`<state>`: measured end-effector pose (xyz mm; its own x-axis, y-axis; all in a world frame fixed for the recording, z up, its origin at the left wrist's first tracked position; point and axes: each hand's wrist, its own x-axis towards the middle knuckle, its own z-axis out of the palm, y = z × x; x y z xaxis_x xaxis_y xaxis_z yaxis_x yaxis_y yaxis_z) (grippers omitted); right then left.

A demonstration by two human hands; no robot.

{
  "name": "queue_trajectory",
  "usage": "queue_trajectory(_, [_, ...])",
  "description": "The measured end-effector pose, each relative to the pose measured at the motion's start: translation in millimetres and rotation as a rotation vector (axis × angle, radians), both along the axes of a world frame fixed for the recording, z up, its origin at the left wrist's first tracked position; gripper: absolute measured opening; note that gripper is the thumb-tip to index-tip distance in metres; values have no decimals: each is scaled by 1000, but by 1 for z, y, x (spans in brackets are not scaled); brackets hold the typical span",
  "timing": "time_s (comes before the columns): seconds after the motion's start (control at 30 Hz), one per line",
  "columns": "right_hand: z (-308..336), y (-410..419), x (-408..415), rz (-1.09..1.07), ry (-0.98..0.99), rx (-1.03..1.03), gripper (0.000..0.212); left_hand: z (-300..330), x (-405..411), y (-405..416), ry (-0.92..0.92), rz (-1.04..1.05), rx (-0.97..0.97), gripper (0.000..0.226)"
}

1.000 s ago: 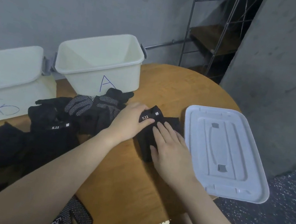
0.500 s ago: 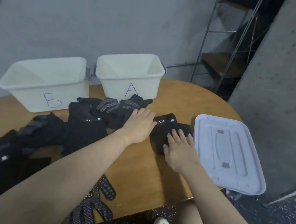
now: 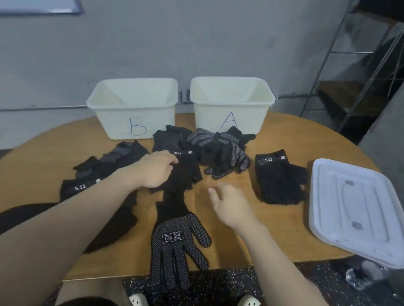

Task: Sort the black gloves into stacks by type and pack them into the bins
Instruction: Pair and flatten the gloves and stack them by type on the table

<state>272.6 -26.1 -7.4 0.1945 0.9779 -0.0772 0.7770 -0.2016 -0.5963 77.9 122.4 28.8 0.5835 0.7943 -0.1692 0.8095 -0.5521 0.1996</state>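
While the left hand (image 3: pixel 154 169) reaches forward over the wooden table (image 3: pixel 258 222) with its forearm stretched across the dark pile, its curled fingers pinch the black glove (image 3: pixel 181 173) lying just beyond its knuckles, a plain one with a small white tag at the cuff. Just to the right of that hand, the right hand (image 3: pixel 229 205) hovers above bare wood, fingers loosely spread and holding nothing. Well to the right of the right hand lies a neat stack of fingerless 5.11 gloves (image 3: pixel 277 176), and beyond that stack rests a white lid (image 3: pixel 360 212), upside down at the table edge. Ahead of both hands sits a heap of dotted gloves (image 3: pixel 222 150), touching the front of bin A (image 3: pixel 230 101); bin B (image 3: pixel 134 105) stands beside it, ahead and left of the left hand. Nearer the person than the hands, a dotted glove (image 3: pixel 174 251) lies palm up, its fingers hanging past the table edge. Under and left of the left forearm sprawl more black gloves (image 3: pixel 102 171), one showing a 5.11 label
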Motion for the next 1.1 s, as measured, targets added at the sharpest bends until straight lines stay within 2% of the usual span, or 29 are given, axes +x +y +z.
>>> queue_trajectory(0.07, [-3,16,-13,4,-38,53,34,-7,-11,2,-6,28,-74,44])
queue_trajectory(0.17, [-7,42,-24,59,-230,102,33,-10,-17,16,-18,50,-140,48])
queue_trajectory(0.27, [-6,67,-27,47,-258,97,38,-13,-16,37,-29,55,-158,51])
queue_trajectory(0.57, [-10,123,-31,-193,25,37,49,-20,9,84,10,-38,-139,55])
queue_trajectory(0.67, [-11,130,-32,-260,113,55,43,-21,11,89,52,-79,-42,60])
queue_trajectory(0.77, [-11,133,-33,-268,207,57,37,-19,10,92,18,-83,53,51])
queue_trajectory(0.9, [-10,129,-35,-218,265,98,11,-14,0,91,-136,-104,22,29])
queue_trajectory(1.0, [-4,123,-33,-196,322,197,18,-1,-10,86,-267,-76,-89,26])
queue_trajectory(1.1, [7,115,-35,-192,319,293,16,18,-20,81,-382,-54,-96,28])
